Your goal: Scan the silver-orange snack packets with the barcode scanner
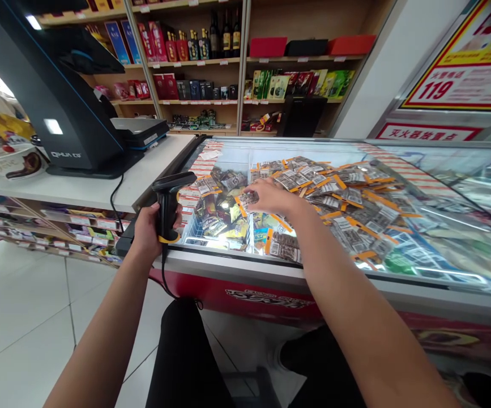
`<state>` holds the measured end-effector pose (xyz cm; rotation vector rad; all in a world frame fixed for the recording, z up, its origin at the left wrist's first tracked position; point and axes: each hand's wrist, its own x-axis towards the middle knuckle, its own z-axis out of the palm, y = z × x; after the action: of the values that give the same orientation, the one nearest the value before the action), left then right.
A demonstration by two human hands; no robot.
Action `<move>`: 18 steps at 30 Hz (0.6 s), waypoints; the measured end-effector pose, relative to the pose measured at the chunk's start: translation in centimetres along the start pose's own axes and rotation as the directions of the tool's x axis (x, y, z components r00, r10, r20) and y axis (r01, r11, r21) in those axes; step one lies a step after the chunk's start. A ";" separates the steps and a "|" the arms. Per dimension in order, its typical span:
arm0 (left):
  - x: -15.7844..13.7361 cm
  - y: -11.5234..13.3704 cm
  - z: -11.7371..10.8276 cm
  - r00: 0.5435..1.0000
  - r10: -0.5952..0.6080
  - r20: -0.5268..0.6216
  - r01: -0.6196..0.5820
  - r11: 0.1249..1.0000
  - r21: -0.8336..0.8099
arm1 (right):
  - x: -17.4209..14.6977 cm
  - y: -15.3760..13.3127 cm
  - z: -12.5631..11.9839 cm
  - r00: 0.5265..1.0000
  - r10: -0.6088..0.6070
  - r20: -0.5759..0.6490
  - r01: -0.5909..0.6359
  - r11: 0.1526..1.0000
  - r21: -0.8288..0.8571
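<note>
My left hand [146, 226] is wrapped round the handle of a black barcode scanner [169, 198], held upright at the left front edge of the freezer. Its cord hangs down in front of the freezer's red side. Over the glass top, my right hand [268, 195] has its fingers curled on a small snack packet [245, 201] with an orange edge, partly covered by the fingers. To the right of that hand a heap of similar snack packets [351, 198], clear with orange edges and white labels, lies on the glass. One more packet [284, 247] lies near the front edge.
The glass-topped chest freezer [245, 262] holds packaged goods under its lid. On the counter [143, 170] to the left stand a dark checkout terminal [58, 96] and a white bowl [13, 161]. Shelves with bottles [226, 37] and boxes [268, 46] rise behind.
</note>
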<state>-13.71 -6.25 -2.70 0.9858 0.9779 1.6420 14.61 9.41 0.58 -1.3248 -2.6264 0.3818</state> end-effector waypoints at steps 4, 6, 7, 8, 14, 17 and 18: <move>-0.2 0.0 -0.1 0.999 -0.003 0.042 0.003 1.000 0.003 | 0.6 0.1 -0.3 0.996 0.011 -0.083 0.006 0.979 0.202; -0.2 -0.1 -0.2 0.996 -0.007 0.087 0.005 1.000 0.022 | 0.8 -0.2 -0.6 0.982 0.094 -0.163 -0.028 0.931 0.365; -0.3 -0.2 -0.2 0.994 -0.012 0.113 0.008 0.999 0.035 | 0.7 -0.5 -0.7 0.967 0.161 -0.196 -0.060 0.896 0.441; -0.3 -0.3 -0.3 0.990 -0.023 0.140 0.016 0.999 0.051 | 0.7 -0.8 -0.8 0.949 0.231 -0.213 -0.094 0.855 0.510; -0.5 -0.4 -0.3 0.956 -0.071 0.285 0.024 0.986 0.165 | 0.1 -2.7 -0.6 0.933 0.352 -0.072 -0.166 0.600 0.782; -0.5 -0.3 -0.4 0.943 -0.073 0.324 0.015 0.984 0.179 | 0.3 -3.0 -0.3 0.934 0.353 -0.062 -0.152 0.547 0.823; -0.4 -0.4 -0.4 0.941 -0.076 0.329 0.018 0.984 0.177 | 0.4 -3.1 -0.2 0.932 0.356 -0.064 -0.148 0.537 0.830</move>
<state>-13.90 -6.67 -3.26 1.2992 0.9111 1.3091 12.06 8.04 1.73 -1.2596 -1.6321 1.2328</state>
